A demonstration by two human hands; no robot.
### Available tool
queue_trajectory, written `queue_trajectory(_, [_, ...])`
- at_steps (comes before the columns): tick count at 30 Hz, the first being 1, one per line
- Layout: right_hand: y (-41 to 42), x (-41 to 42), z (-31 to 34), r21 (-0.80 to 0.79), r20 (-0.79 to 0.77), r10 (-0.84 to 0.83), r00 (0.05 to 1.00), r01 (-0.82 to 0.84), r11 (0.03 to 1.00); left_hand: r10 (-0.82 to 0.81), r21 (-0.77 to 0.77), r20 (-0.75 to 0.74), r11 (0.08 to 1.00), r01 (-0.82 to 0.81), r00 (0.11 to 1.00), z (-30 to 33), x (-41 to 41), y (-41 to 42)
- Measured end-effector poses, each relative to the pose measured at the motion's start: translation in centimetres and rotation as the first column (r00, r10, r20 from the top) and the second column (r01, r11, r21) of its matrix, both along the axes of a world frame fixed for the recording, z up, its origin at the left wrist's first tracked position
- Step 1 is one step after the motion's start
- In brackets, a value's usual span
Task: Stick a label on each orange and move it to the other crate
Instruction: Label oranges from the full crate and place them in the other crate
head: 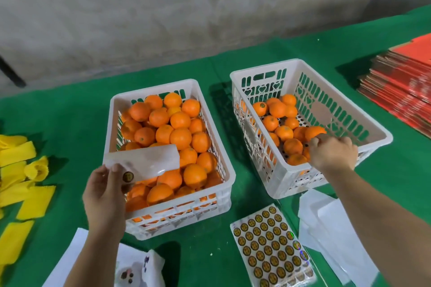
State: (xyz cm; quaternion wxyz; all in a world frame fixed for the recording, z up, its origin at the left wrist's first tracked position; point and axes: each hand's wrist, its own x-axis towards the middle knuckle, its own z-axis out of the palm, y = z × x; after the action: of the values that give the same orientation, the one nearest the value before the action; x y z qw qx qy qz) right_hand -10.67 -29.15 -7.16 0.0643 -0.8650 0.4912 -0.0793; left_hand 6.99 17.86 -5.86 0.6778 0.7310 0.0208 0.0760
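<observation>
Green cloth [70, 119]: covers the table; both crates stand on it, side by side, a gap between them.
Left crate [224, 196]: white slotted plastic, heaped with oranges [179, 137] nearly to the rim. I see no labels on the ones facing up.
Right crate [382, 135]: same type, partly filled. A smaller pile of fruit sits at its left and near side; the perforated floor shows between pieces.
Labelled orange [260, 108]: far-left of the right crate, a round dark-and-gold sticker facing up.
My left hand [105, 196]: over the near-left corner of the left crate, thumb and fingers pinching a translucent backing sheet [149, 161] that curls up over the fruit.
Label on sheet [128, 176]: one round sticker, just beside my left fingertips.
My right hand [333, 154]: knuckles up, reaching into the near end of the right crate, fingers curled round an orange [313, 133] at the top of the pile. I cannot tell whether that orange carries a label.
Sticker sheet [270, 247]: full rows of round labels, flat on the cloth near the gap between the crates.
White papers [331, 223]: loose stack, near right, beside the sticker sheet.
More white paper [74, 254]: near left, by my left forearm.
Yellow foam sleeves [18, 170]: scattered at the left edge.
Red flattened cartons [401, 81]: stacked at far right.
Wall [163, 7]: grey concrete beyond the table.
</observation>
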Motion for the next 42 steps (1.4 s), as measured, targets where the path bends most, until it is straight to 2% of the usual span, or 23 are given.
queue_trajectory(3, [-0.1,0.2,0.6,0.043,-0.116,0.003,0.993,0.002,0.999,0.089,0.184,0.124,0.977,-0.111,0.988,-0.3,1.1,2.0])
queue_trajectory(6, [1.3,1.1,1.8,0.141,-0.228,-0.014,0.974,0.048,0.989,0.157,0.276,0.149,0.942,-0.193,0.976,-1.3,1.5,1.9])
queue_trajectory(8, [3.9,2.3,2.5,0.188,-0.242,0.028,0.97,0.018,0.982,0.197,0.283,0.162,0.929,-0.237,0.967,-1.7,1.4,1.4])
queue_trajectory(9, [5.7,3.0,2.5,0.212,-0.19,0.078,0.979,-0.037,0.976,0.208,0.267,0.147,0.933,-0.241,0.967,-1.7,1.4,1.2])
queue_trajectory(12, [13.0,5.4,1.5,0.242,0.098,0.217,0.971,-0.234,0.942,0.216,0.214,0.127,0.947,-0.239,0.968,-1.5,1.3,1.1])
queue_trajectory(13, [15.5,6.0,1.4,0.223,0.152,0.252,0.956,-0.282,0.933,0.226,0.223,0.12,0.943,-0.248,0.967,-1.3,1.3,1.1])
queue_trajectory(15, [19.7,7.4,0.9,0.15,0.166,0.446,0.879,-0.47,0.87,0.228,0.263,0.102,0.933,-0.248,0.968,-0.9,0.9,0.8])
queue_trajectory(17, [22.2,8.6,0.5,0.104,0.066,0.647,0.76,-0.65,0.753,0.195,0.322,0.103,0.921,-0.218,0.975,-0.7,0.5,0.7])
queue_trajectory(18, [22.8,9.3,0.6,0.095,0.018,0.692,0.722,-0.69,0.718,0.165,0.359,0.101,0.914,-0.191,0.981,-0.7,0.4,0.7])
queue_trajectory(22, [23.2,12.7,0.8,0.063,-0.078,0.74,0.669,-0.737,0.673,-0.015,0.533,0.083,0.845,-0.032,0.996,-0.9,0.3,0.7])
queue_trajectory(26, [22.8,16.0,0.4,0.022,-0.078,0.79,0.609,-0.791,0.612,-0.317,0.739,0.161,0.667,0.099,0.935,-1.1,0.1,0.4])
queue_trajectory(28, [22.5,17.4,-0.2,0.031,-0.064,0.837,0.544,-0.837,0.546,-0.321,0.741,0.143,0.662,0.114,0.936,-1.1,0.2,0.4])
queue_trajectory(30, [22.5,18.2,-1.3,0.148,0.011,0.867,0.499,-0.858,0.492,-0.281,0.734,0.116,0.67,0.109,0.953,-1.2,0.4,0.4])
queue_trajectory(32, [22.4,18.6,-2.4,0.152,0.043,0.852,0.523,-0.846,0.511,-0.23,0.722,0.092,0.686,0.094,0.969,-1.4,0.5,0.3])
queue_trajectory(35, [22.0,19.0,-3.2,0.022,0.067,0.805,0.59,-0.807,0.59,-0.169,0.705,0.091,0.707,0.057,0.981,-1.5,0.6,0.1])
queue_trajectory(39, [22.0,19.4,-3.4,0.091,0.214,0.781,0.587,-0.808,0.583,-0.126,0.682,0.091,0.731,0.031,0.988,-1.1,0.4,-0.1])
queue_trajectory(42, [22.1,19.2,-3.7,0.046,0.169,0.769,0.617,-0.784,0.619,-0.078,0.653,0.097,0.757,-0.004,0.992,-1.1,0.3,-0.2])
